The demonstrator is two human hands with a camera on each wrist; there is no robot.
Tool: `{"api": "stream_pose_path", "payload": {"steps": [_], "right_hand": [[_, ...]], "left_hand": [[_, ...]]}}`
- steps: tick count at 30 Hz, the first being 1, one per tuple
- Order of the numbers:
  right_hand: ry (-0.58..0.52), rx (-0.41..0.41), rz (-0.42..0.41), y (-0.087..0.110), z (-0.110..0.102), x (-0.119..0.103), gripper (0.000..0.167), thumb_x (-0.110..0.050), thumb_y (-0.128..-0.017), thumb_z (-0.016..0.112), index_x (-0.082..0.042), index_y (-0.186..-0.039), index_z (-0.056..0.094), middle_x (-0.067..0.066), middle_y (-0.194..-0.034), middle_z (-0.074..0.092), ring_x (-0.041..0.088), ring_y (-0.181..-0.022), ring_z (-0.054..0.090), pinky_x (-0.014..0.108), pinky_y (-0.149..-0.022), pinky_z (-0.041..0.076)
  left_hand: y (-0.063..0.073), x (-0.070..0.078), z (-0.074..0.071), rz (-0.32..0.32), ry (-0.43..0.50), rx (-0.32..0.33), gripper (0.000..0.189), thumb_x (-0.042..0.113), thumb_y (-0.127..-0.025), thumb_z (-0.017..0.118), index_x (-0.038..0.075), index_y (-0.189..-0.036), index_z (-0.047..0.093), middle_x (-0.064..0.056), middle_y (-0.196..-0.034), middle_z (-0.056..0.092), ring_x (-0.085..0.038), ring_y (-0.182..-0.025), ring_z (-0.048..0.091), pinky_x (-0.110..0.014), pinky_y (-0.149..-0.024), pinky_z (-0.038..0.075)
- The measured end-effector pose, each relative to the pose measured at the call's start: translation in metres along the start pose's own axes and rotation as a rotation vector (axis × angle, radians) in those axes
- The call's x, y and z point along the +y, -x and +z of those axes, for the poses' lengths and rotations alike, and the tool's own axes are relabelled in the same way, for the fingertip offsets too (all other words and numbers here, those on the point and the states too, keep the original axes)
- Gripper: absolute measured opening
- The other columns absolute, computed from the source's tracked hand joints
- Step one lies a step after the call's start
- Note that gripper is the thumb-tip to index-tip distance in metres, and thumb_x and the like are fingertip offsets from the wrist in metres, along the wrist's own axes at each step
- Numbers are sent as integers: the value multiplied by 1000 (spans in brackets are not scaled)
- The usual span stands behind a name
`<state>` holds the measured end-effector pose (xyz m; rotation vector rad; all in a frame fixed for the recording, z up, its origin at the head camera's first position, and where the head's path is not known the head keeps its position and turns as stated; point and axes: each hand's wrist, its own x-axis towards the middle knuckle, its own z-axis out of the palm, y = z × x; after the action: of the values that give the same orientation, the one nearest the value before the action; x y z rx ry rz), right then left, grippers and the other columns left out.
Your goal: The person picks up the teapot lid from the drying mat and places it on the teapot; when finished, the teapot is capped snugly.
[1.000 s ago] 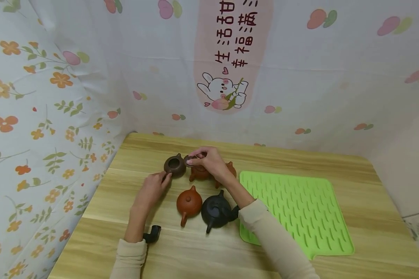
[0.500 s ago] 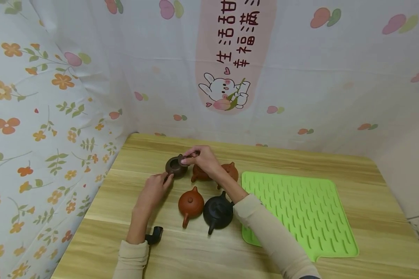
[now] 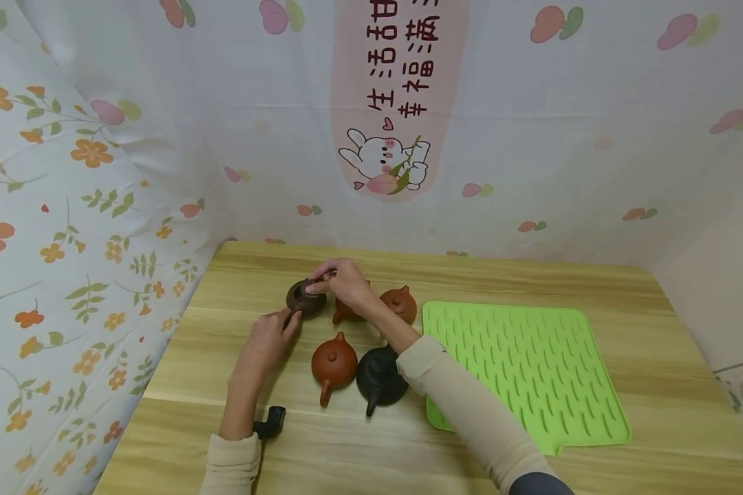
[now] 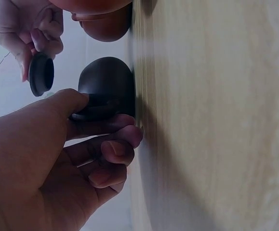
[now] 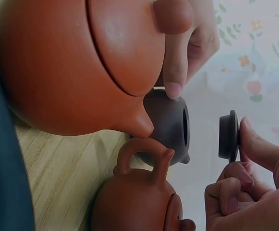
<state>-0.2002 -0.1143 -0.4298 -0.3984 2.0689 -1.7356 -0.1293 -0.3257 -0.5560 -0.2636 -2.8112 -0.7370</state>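
My left hand (image 3: 266,345) pinches the handle of a small dark brown teapot (image 3: 308,309) at the far left of the table. The teapot stands upright with its mouth uncovered, as the right wrist view shows. Between thumb and fingers, my right hand (image 3: 349,283) holds the teapot's round lid (image 5: 229,136). In both wrist views the lid hangs just above the mouth, apart from the rim, its underside toward the teapot. From the head view, the lid overlaps part of the opening.
An orange-brown teapot (image 3: 342,313) sits partly hidden beneath my right hand, with another (image 3: 400,302) to its right. Nearer stand an orange-brown teapot (image 3: 334,362) and a black teapot (image 3: 380,379), close together. A green ridged mat (image 3: 526,371) lies on the right.
My right hand has moved left with the lid, from beside the teapot to over its mouth. The left hand keeps its hold on the handle.
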Motion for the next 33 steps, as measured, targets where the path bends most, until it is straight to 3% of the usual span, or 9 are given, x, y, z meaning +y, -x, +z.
{"api": "stream_pose_path", "payload": {"steps": [8, 13, 20, 23, 28, 33], "right_hand": [[43, 2, 16, -5, 4, 0, 17, 0, -94, 85, 5, -109, 80, 1, -86, 57, 15, -78, 47, 27, -74, 43], [64, -5, 17, -8, 5, 2, 16, 0, -94, 85, 6, -108, 80, 2, -85, 57, 14, -77, 48, 25, -73, 42], [91, -7, 28, -11, 8, 5, 14, 1, -95, 84, 5, -107, 79, 7, -98, 68, 16, -77, 53, 25, -72, 44], [120, -7, 21, -13, 10, 6, 14, 0, -95, 84, 5, -108, 79, 4, -89, 64, 16, -74, 51, 25, -70, 44], [209, -16, 2, -16, 15, 6, 13, -3, -96, 85, 3, -107, 80, 3, -80, 59, 13, -69, 49, 24, -70, 44], [298, -10, -21, -18, 19, 8, 12, -5, -96, 84, 1, -106, 81, 13, -101, 74, 12, -69, 52, 23, -68, 44]], "left_hand": [[4, 26, -20, 50, 38, 65, 43, 25, -116, 57, -3, -85, 65, -8, -65, 58, -20, -59, 48, -38, -55, 42], [1, 11, -8, 39, 21, 36, 41, 27, -116, 58, 0, -87, 66, -5, -65, 60, -16, -60, 50, -33, -56, 42], [0, -10, 7, 38, -6, 16, 35, 24, -114, 63, 2, -87, 66, -4, -67, 62, -16, -59, 53, -32, -56, 44], [0, -13, 9, 32, -7, 20, 32, 23, -112, 65, 3, -88, 67, -4, -67, 63, -16, -60, 54, -33, -56, 45], [2, -2, 2, 44, 0, 38, 38, 25, -115, 60, 1, -86, 67, -5, -66, 63, -15, -59, 54, -33, -56, 43], [7, 21, -17, 75, 52, 74, 45, 28, -117, 54, 0, -83, 64, -7, -63, 59, -18, -56, 53, -37, -54, 42]]}}
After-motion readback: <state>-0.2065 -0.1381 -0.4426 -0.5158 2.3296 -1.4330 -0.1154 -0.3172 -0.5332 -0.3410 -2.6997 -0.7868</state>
